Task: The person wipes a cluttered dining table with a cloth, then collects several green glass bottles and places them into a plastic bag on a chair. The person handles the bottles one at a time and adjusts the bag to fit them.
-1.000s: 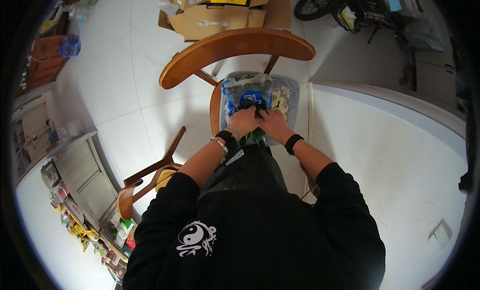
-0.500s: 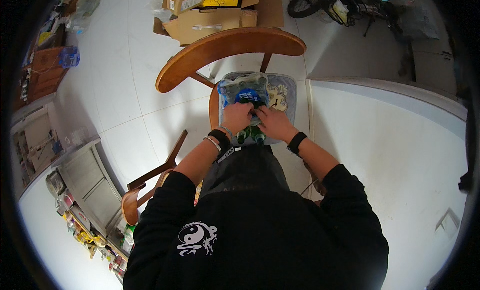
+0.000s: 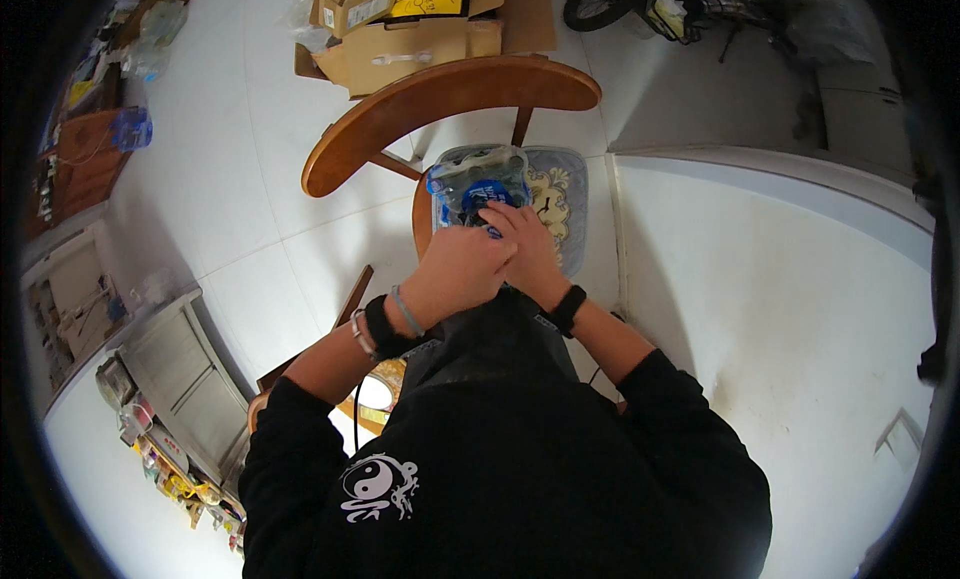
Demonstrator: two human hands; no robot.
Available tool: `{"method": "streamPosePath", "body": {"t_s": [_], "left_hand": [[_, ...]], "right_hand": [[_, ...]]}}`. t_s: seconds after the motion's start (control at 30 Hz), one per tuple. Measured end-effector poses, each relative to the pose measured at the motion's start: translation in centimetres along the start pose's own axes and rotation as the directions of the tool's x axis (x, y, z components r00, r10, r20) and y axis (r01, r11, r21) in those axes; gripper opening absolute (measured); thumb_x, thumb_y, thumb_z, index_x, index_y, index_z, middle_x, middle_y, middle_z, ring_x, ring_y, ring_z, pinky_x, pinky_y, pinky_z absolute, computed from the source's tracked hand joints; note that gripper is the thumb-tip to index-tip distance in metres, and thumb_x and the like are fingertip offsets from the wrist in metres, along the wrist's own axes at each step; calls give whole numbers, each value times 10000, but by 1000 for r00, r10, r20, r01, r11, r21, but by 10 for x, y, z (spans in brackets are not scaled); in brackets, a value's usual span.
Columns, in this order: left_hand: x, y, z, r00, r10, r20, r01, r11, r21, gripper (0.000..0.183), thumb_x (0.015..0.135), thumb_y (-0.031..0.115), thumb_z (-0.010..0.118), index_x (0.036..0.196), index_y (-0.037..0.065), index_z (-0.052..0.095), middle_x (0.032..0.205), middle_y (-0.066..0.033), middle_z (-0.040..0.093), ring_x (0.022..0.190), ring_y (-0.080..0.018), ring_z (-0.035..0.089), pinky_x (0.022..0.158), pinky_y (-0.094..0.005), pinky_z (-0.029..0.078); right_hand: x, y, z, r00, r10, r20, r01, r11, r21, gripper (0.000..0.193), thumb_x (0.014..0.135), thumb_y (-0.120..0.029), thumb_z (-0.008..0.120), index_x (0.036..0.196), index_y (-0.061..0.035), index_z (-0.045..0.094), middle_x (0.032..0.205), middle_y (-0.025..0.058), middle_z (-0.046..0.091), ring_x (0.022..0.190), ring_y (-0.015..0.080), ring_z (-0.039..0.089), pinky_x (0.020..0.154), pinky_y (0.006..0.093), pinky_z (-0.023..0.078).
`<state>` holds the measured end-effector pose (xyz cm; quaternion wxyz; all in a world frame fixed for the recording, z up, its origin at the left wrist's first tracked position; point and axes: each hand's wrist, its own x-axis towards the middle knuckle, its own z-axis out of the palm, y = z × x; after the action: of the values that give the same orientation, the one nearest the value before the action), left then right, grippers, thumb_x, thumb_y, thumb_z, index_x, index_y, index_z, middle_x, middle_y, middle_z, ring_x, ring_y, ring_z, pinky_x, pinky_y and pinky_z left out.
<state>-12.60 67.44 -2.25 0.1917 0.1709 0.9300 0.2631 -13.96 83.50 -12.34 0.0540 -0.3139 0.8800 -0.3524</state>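
Note:
A pack of green bottles, bound in clear film with a blue printed patch, lies on the grey patterned cushion of a wooden chair. My left hand is closed like a fist at the pack's near end; what its fingers hold is hidden. Beside and partly behind it, my right hand curls its fingers over the near part of the pack, gripping it. The hands touch or overlap, and they cover the near bottles.
Beyond the pack rises the chair's curved wooden backrest. Opened cardboard boxes stand on the floor behind it. A white low wall runs along the right, and a bicycle is at the far right.
My left hand has drawn back toward my body and closed into a fist. My right hand has also come nearer and moved against it. The near bottle ends, visible before, are now hidden.

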Motion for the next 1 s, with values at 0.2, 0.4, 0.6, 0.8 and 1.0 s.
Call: {"method": "streamPosePath", "body": {"t_s": [0.2, 0.4, 0.6, 0.8, 1.0], "left_hand": [[-25, 56, -82, 988, 152, 20, -150, 987, -56, 346, 895, 272, 694, 1233, 205, 662, 781, -55, 679, 628, -211, 669, 538, -329, 523], [-41, 4, -103, 921, -281, -269, 156, 900, -407, 503, 874, 126, 743, 1361, 161, 620, 882, -58, 704, 590, -105, 569, 549, -267, 493], [-90, -41, -36, 867, -490, -85, 420, 812, -405, 396, 900, 137, 692, 1288, 72, 649, 727, -84, 637, 573, -176, 555, 565, -298, 466], [-126, -82, 9, 920, -379, 104, 382, 800, -464, 384, 924, 134, 674, 1292, 28, 637, 709, -63, 640, 591, -100, 565, 549, -259, 476], [-114, -131, -13, 961, -158, 229, 216, 943, -253, 353, 947, 149, 649, 1271, 9, 638, 772, -105, 685, 633, -142, 630, 550, -280, 545]], "right_hand": [[-14, -27, -77, 998, 52, -37, -39, 954, 298, 541, 733, -148, 805, 1240, -67, 637, 1350, 165, 617, 1152, 366, 625, 961, 417, 501], [-54, -44, -174, 941, 320, -111, -253, 882, 397, 541, 720, 15, 828, 1226, -20, 640, 1311, 232, 624, 1229, 313, 609, 1025, 398, 495], [-109, -42, -188, 786, 522, -331, -416, 843, 342, 469, 733, -23, 850, 1170, 0, 681, 1265, 237, 656, 1198, 301, 635, 992, 374, 498], [-172, -88, -167, 498, 721, -483, -515, 693, 504, 421, 791, -20, 824, 1180, 2, 666, 1302, 174, 649, 1177, 167, 601, 978, 335, 507], [-250, -175, -160, -15, 811, -584, -483, 506, 714, 403, 794, -67, 842, 1159, -15, 681, 1105, 76, 711, 948, 89, 640, 823, 281, 554]]}}
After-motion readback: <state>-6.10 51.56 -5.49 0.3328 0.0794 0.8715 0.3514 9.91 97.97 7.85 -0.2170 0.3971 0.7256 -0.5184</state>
